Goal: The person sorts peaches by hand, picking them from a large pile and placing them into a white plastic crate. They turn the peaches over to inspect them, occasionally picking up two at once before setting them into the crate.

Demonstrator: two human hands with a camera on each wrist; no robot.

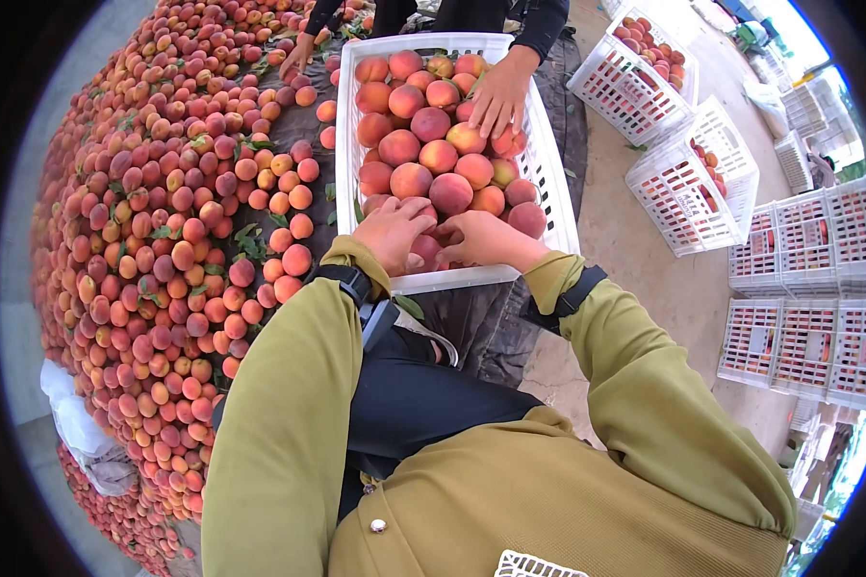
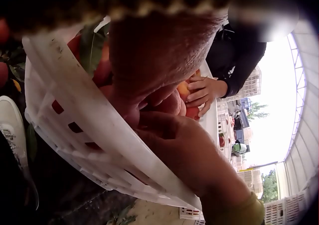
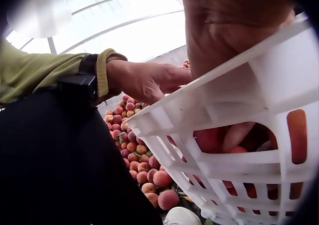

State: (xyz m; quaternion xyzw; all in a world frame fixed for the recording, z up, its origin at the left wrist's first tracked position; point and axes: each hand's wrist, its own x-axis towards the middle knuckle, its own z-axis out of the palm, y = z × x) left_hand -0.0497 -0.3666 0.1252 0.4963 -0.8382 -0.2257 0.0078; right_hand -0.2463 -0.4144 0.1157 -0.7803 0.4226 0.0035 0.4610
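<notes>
A white plastic crate [image 1: 560,207] full of peaches [image 1: 450,193] sits in front of me. My left hand [image 1: 394,234] reaches over its near left corner, fingers bent down among the fruit. From the right, my right hand [image 1: 489,238] comes in with curled fingers. Between the two hands lies a peach [image 1: 425,252] at the near end, with fingers of both around it. Through the crate's handle slot in the right wrist view, a fingertip [image 3: 237,135] shows against the fruit. Another person's hand [image 1: 502,96] rests on peaches at the far right of the crate.
A large heap of peaches [image 1: 154,260] spreads along the left. The other person's second hand [image 1: 300,54] is at the heap. On the right stand tilted crates [image 1: 688,197] with some peaches and stacked crates [image 1: 803,337]. A leaf [image 1: 409,307] lies by the near crate edge.
</notes>
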